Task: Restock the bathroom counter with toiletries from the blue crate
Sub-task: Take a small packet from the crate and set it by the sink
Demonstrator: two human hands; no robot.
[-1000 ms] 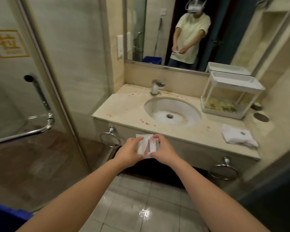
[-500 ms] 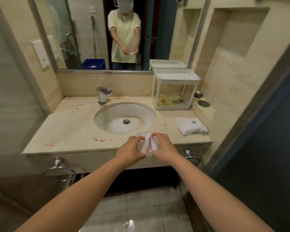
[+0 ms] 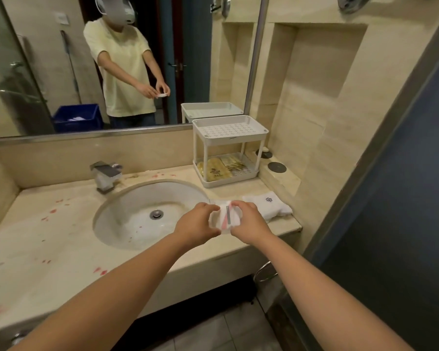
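Both hands hold a small bundle of white toiletry packets [image 3: 225,219] with a pink and a grey stripe, above the counter's front right part. My left hand [image 3: 197,225] grips its left side and my right hand [image 3: 249,221] pinches its right side. Behind them stands a white two-tier rack [image 3: 228,130]: its top tray is bare, its lower tray holds yellow packets [image 3: 219,167]. The blue crate [image 3: 77,117] shows only as a reflection in the mirror.
A beige marble counter [image 3: 48,239] holds an oval sink [image 3: 147,211] and a chrome faucet [image 3: 105,174]. A folded white towel [image 3: 268,205] lies right of my hands. Two dark round coasters [image 3: 276,167] sit on a raised ledge. A dark door frame bounds the right.
I have stepped closer and the view has turned right. My hands carried the packets from below the counter's front edge to above the counter, near the towel.
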